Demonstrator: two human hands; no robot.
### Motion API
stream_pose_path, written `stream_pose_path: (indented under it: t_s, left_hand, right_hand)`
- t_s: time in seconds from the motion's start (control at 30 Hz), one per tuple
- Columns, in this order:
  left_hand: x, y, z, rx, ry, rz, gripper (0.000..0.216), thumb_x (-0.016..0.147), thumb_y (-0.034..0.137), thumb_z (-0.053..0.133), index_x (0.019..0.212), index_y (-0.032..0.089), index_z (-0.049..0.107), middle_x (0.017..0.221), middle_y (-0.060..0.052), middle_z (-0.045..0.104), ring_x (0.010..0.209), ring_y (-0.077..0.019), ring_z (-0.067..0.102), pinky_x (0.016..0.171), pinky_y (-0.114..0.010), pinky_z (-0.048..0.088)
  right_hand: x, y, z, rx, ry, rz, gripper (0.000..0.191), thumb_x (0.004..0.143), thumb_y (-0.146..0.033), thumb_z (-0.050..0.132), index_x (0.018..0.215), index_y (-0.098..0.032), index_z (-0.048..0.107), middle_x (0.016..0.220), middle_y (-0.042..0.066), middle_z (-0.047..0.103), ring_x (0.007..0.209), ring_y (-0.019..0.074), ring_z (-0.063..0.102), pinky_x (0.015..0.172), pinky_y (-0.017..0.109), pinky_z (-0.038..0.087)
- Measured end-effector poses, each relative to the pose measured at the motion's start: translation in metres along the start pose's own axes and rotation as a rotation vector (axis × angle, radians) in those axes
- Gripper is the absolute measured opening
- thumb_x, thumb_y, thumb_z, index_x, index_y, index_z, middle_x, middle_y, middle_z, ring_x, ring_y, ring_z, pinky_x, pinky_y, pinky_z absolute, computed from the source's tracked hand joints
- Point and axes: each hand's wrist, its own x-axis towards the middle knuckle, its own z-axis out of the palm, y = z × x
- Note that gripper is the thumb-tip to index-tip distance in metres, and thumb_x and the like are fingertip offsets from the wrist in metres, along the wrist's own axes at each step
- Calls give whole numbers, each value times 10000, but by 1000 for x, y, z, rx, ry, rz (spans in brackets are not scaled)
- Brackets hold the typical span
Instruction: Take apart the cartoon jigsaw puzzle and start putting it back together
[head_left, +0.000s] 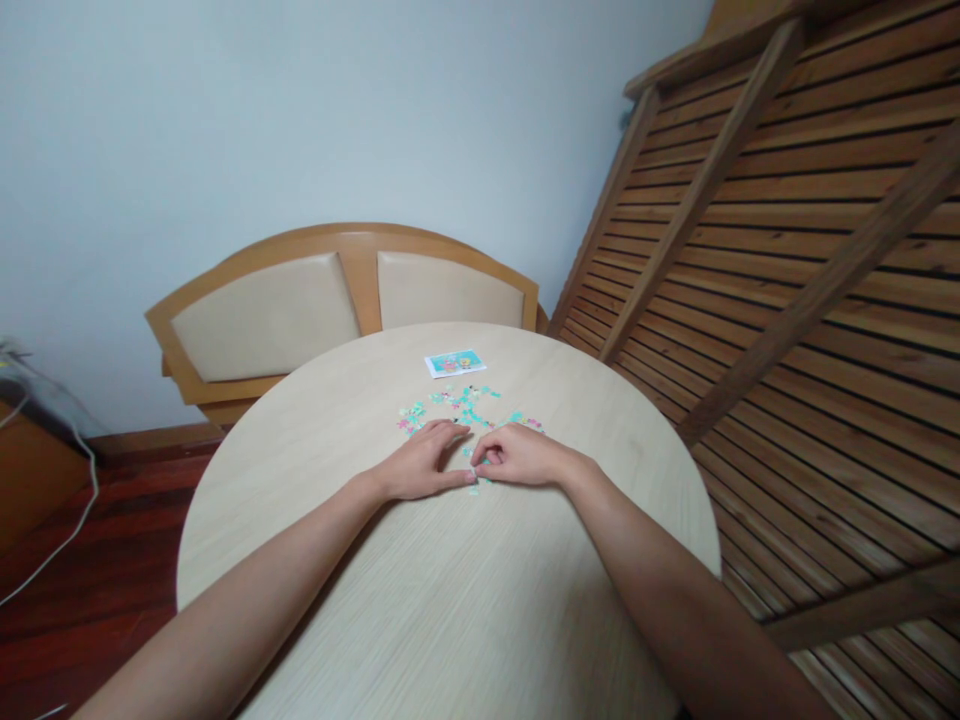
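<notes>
Pieces (471,411) centred on the table (300,440), apparently for easy reach; card (455,363) toward the far edge, presumably for viewing. Left hand (418,463): fingers parted, seemingly empty. Right hand (523,456): fingers curled, hold unclear.

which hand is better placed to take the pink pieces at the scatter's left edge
Left, probably: the left hand lies close to those pink pieces, while the right hand is farther away, beyond the left hand.
</notes>
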Motion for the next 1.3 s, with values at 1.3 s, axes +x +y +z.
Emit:
stream_pose_path:
  t_s: [1.3]
  left_hand:
    - [10,-2,7,89,-29,77,201,984,327,559,1014,256,744,1048,-48,715,1025,-205,617,992,-380,404]
  right_hand:
    - [1,9,5,-18,45,41,325,722,-431,788,929,-199,693,825,2,633,731,150,552,620,239,358]
